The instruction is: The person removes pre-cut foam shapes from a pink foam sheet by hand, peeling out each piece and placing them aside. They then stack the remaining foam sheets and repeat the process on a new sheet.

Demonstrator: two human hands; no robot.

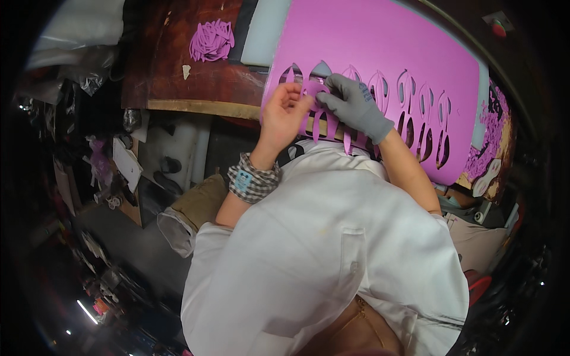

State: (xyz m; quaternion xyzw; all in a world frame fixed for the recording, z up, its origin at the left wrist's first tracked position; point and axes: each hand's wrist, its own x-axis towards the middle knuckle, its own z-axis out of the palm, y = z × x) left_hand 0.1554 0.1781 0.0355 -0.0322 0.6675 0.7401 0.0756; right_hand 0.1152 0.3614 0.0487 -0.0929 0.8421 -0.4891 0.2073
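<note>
A large pink foam-like sheet lies across the table, with rows of leaf-shaped cut-outs near its front edge. My bare left hand is over the sheet's left part, fingers curled in a pinch at a small pink cut piece. From the right, my right hand, in a grey glove, pinches the same piece between thumb and fingers. The fingers partly cover the piece, so its full outline is hidden. Narrow pink strips hang from the sheet's front edge below my hands.
A pile of pink cut pieces rests on the dark red wooden table at the left. A pale board lies beneath the sheet. More pink scraps are heaped at the right end. A red button is at the far right.
</note>
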